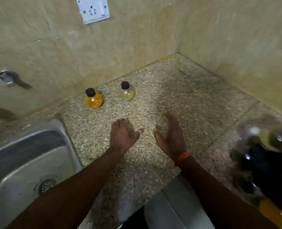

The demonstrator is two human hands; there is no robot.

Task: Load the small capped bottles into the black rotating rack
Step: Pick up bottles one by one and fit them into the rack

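Note:
Two small round bottles with black caps stand on the speckled counter (178, 100) near the back wall: an orange-filled bottle (93, 99) on the left and a pale yellowish bottle (127, 93) to its right. My left hand (122, 136) and my right hand (171, 135) hover side by side over the counter, well short of the bottles, fingers relaxed and holding nothing. The black rotating rack (267, 164) sits blurred at the right edge, with several capped bottles in it.
A steel sink (21, 171) fills the lower left beside the counter. A wall tap (8, 77) juts out at the left. A white socket plate (93, 9) hangs on the tiled wall. Tiled walls meet in a corner behind the counter.

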